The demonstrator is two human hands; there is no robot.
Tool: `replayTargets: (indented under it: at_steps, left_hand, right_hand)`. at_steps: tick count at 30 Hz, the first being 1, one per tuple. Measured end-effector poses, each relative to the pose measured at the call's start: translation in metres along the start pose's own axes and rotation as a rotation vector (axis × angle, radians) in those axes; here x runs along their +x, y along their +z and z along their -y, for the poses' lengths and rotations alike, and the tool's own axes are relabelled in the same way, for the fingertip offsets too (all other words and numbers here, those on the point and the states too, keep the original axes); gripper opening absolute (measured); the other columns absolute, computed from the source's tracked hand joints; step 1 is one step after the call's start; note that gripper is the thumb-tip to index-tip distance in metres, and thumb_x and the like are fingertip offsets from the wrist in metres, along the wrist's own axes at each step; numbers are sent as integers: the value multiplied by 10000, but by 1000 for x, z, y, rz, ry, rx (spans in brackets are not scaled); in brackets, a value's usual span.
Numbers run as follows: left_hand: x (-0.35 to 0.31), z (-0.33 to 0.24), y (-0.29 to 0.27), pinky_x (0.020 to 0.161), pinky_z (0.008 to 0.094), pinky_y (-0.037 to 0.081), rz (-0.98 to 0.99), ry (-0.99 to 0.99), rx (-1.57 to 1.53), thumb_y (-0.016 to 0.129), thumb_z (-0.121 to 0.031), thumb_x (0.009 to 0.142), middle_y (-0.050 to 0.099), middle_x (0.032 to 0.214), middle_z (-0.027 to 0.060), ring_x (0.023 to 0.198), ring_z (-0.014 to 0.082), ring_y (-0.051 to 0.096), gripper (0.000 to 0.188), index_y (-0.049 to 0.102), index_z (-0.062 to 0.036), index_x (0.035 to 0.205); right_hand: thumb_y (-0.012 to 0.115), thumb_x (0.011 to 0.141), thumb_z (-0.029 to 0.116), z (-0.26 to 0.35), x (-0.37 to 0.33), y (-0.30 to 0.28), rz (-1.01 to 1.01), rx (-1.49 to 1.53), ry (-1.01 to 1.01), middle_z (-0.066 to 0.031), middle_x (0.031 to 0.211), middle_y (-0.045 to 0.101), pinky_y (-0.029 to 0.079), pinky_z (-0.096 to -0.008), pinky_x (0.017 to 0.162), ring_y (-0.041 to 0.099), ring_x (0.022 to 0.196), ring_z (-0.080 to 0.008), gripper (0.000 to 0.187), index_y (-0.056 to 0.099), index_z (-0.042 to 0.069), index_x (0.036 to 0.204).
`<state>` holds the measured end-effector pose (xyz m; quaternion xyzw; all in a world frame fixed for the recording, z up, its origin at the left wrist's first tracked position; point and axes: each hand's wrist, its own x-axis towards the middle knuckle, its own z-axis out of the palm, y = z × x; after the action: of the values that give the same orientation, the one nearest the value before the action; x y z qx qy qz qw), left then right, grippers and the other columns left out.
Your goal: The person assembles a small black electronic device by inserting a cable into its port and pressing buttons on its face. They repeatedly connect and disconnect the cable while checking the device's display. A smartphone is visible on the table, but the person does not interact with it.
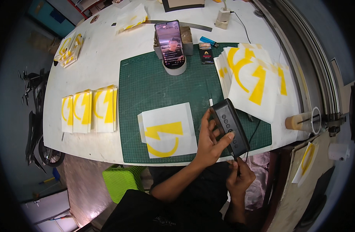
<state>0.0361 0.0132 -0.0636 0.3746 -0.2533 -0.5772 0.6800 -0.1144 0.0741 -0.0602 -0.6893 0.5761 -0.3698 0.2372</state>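
My left hand (pixel 209 146) is closed around a black oblong speaker-like box (pixel 236 121) with a row of round buttons, its thumb on the button face. The box is tilted over the near right part of a green cutting mat (pixel 154 83). Below its lower end, my right hand (pixel 241 178) pinches a thin black cable (pixel 254 133) close to the box; whether the plug is inside the box cannot be made out. Left of my left hand lies a white paper piece (pixel 189 133) with a yellow print, flat on the mat.
A phone (pixel 170 44) stands on a white round holder (pixel 175 69). Printed papers are piled (pixel 245 79) at the right, with bundles (pixel 83 110) at the left. A drink cup (pixel 301 123) stands by the right edge. A blue lighter (pixel 208 41) and small dark pack (pixel 205 54) lie behind.
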Motion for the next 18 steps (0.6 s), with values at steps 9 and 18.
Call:
replayTargets:
  at_steps: [9, 18]
  left_hand:
    - [13, -6, -16, 998, 393, 531, -42, -133, -31, 705, -35, 923, 508, 1355, 204, 1213, 262, 601, 911, 78, 4, 1582]
    - [37, -7, -55, 1028, 433, 511, -154, -132, -94, 728, -86, 891, 497, 1416, 233, 1212, 297, 604, 904, 137, -17, 1571]
  right_hand:
    - [719, 906, 51, 5, 15, 0, 134, -59, -77, -158, 777, 714, 517, -345, 548, 703, 623, -265, 222, 697, -49, 1103]
    - [763, 902, 111, 12, 243, -32, -98, 34, -194, -99, 824, 702, 512, -293, 736, 635, 760, -135, 256, 712, -59, 1086]
